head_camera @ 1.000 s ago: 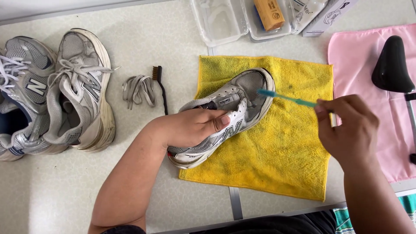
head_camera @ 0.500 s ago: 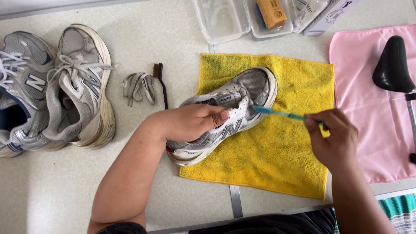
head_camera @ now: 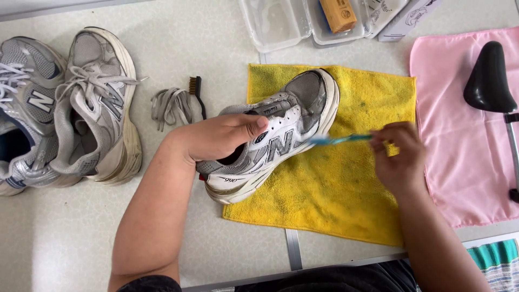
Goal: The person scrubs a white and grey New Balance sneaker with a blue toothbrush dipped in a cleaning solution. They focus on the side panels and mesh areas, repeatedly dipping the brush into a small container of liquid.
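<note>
A grey and white sneaker lies tilted on a yellow towel spread over the worktop. The left hand grips its collar, thumb over the tongue. The right hand pinches a blue toothbrush, bristle end against the shoe's side. Two more sneakers sit well to the left.

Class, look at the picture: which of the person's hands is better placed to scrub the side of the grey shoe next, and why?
Probably the right hand: it already holds the blue brush, whose tip meets the grey shoe. The left hand grips the shoe's opening, steadying it on the yellow towel.
</note>
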